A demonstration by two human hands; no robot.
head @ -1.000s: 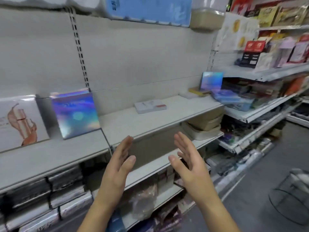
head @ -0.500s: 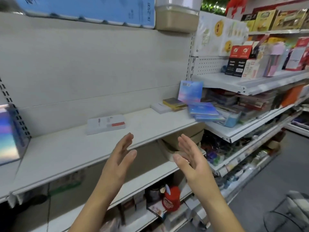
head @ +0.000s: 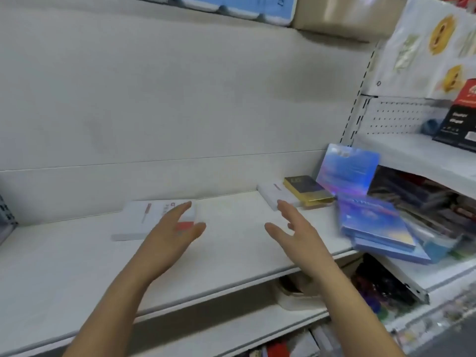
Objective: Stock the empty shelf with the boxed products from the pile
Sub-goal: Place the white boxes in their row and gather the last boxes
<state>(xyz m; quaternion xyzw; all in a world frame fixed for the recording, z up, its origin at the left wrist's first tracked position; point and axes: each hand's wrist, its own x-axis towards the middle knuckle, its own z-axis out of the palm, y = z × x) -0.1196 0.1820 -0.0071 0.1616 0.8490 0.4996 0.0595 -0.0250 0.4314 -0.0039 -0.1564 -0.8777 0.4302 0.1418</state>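
Observation:
A white shelf (head: pixel 77 274) runs across the middle of the view. On it lies a flat white box with a red patch (head: pixel 139 220). Further right lie a second white box (head: pixel 273 195) and a black-and-gold box (head: pixel 306 190). A pile of shiny blue boxes (head: pixel 376 228) sits at the shelf's right end, with one blue box (head: pixel 347 168) standing upright behind it. My left hand (head: pixel 172 233) hovers over the shelf in front of the flat white box, fingers straight, holding nothing. My right hand (head: pixel 298 235) is stretched out towards the boxes on the right, fingers spread and empty.
A perforated upright (head: pixel 358 99) divides this bay from the neighbouring shelves (head: pixel 417 155) on the right, which are packed with goods. A lower shelf (head: pixel 231 331) holds a beige container (head: pixel 296 292). Overhead hangs a blue package (head: pixel 231 6). A shiny box edge (head: pixel 3 220) shows at far left.
The view has swung right and closer to the shelf; the shiny boxes at left have nearly left the view. Both hands have moved forward over the shelf, still empty.

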